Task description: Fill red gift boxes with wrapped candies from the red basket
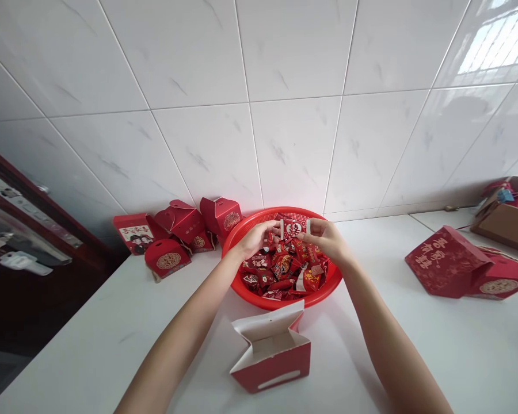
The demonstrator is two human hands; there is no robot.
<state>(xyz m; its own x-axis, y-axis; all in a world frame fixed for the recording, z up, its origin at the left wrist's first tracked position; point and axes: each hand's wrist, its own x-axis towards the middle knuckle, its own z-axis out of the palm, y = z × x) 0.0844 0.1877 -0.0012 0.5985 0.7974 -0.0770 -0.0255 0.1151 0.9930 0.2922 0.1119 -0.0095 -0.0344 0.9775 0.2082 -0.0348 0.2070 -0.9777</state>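
My right hand (327, 240) pinches a wrapped candy (293, 229) by its right end, over the back of a red plastic basket (280, 302). The wrapper is red with pale ends and a white double-happiness sign. Close to its left end is my left hand (258, 238), fingers curled in; a bit of red shows among them, but I cannot make out what it is. Many red-wrapped candies (282, 267) fill the basket below both hands. Between my forearms, in front of the basket, stands a red paper box (280, 365), its top open and white inside.
Several red gift boxes (183, 224) cluster left of the basket against the tiled wall (198, 144). Two more red boxes (449, 261) lie at the right on the white counter (371, 328). A brown cardboard box (507, 221) stands far right. A dark door (30, 230) with keys is at the left.
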